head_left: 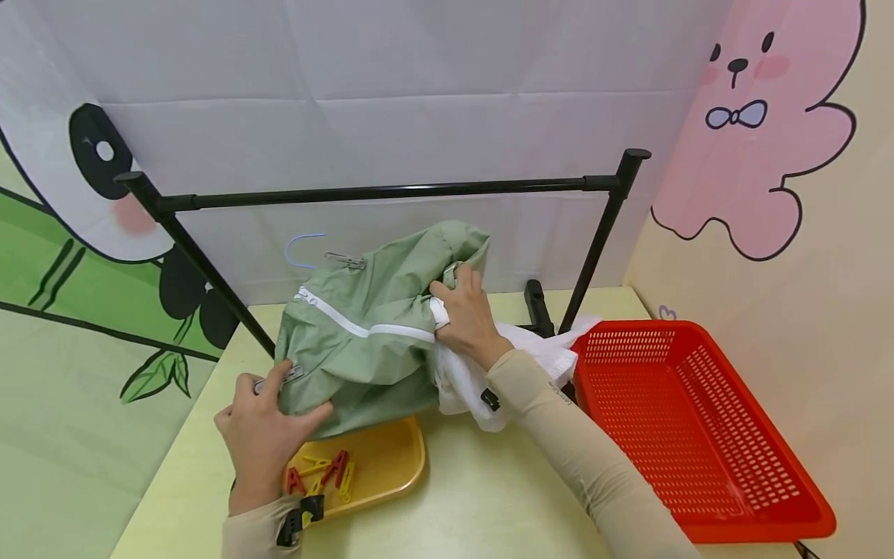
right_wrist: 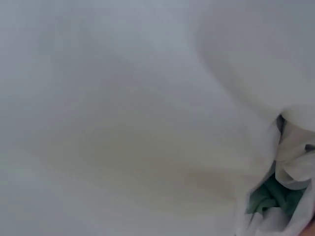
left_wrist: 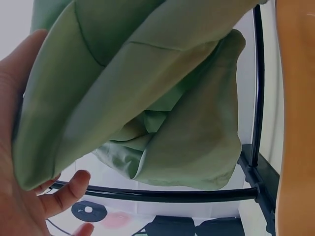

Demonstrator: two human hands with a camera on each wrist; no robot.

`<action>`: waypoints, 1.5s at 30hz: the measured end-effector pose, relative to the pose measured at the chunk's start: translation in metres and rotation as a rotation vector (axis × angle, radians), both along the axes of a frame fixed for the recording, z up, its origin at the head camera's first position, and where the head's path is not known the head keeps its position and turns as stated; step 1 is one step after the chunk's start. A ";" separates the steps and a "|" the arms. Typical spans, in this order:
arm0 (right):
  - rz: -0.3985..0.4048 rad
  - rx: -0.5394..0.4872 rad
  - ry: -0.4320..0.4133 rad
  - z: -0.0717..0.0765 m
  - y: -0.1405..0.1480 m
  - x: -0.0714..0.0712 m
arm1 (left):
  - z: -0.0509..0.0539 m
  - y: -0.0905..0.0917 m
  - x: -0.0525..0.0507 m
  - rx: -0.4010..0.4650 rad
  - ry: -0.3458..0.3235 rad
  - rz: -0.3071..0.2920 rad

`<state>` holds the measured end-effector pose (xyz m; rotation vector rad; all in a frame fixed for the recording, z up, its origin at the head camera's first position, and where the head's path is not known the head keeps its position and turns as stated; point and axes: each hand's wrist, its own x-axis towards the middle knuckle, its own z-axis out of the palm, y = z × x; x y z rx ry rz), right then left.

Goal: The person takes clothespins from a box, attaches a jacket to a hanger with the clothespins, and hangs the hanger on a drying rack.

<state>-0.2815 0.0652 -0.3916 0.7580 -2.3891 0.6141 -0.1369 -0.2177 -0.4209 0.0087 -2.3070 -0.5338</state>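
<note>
A light green jacket [head_left: 349, 365] with a white zipper [head_left: 342, 318] is held up above the table, with a blue hanger hook [head_left: 288, 252] sticking out behind it. My left hand [head_left: 258, 435] grips the jacket's lower left edge beside a grey clip [head_left: 296, 373]; another clip [head_left: 345, 261] sits near the hook. In the left wrist view, the fabric [left_wrist: 113, 98] lies between thumb and fingers. My right hand [head_left: 471, 318] grips the jacket's right side, where white cloth [head_left: 461, 380] bunches beneath. White cloth [right_wrist: 123, 118] fills most of the right wrist view.
A black rack [head_left: 391, 192] stands behind the jacket. A yellow tray [head_left: 401, 473] with several red and yellow clothespins [head_left: 337, 468] is partly under the jacket. The red basket [head_left: 698, 435] stands at the right of the table [head_left: 489, 497].
</note>
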 end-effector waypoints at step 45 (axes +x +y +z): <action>0.018 0.172 0.008 -0.041 -0.054 0.012 | -0.001 -0.021 0.008 0.023 -0.033 0.059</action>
